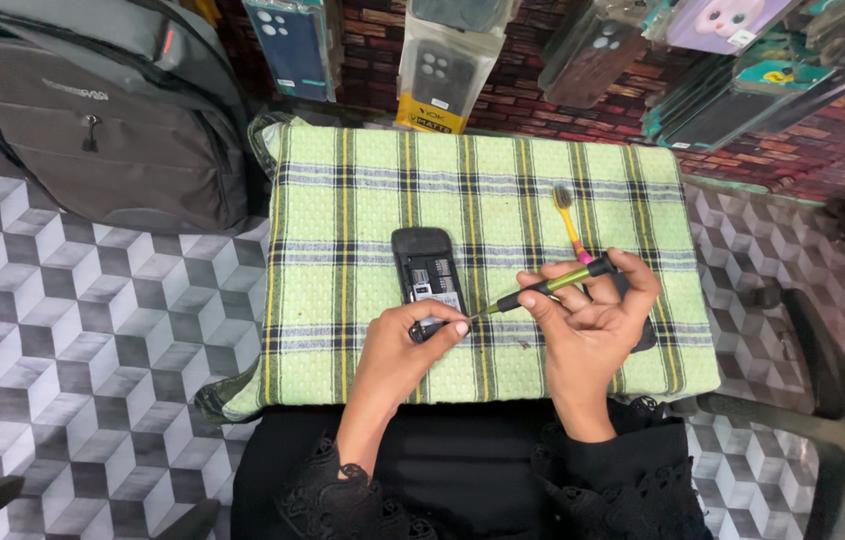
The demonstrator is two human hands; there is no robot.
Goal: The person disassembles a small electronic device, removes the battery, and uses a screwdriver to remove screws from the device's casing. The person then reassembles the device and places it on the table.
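The right hand (pixel 593 320) pinches a green-and-black screwdriver (pixel 551 285) between fingers and thumb, tip angled down toward the lower end of a small black phone (pixel 427 278) with its back cover off. The left hand (pixel 413 345) closes on that lower end, pinning it to the green checked cloth (pixel 363 180). Keeping the tip square in the screw and the phone pressed flat should stop slipping. A toothbrush (pixel 570 222) lies just beyond; a grey backpack (pixel 93 110) sits well apart.

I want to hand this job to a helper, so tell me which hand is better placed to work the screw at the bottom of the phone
The right hand: it already grips the green-handled screwdriver, whose tip points at the lower end of the opened black phone. The left hand pinches that end against the checked cloth.
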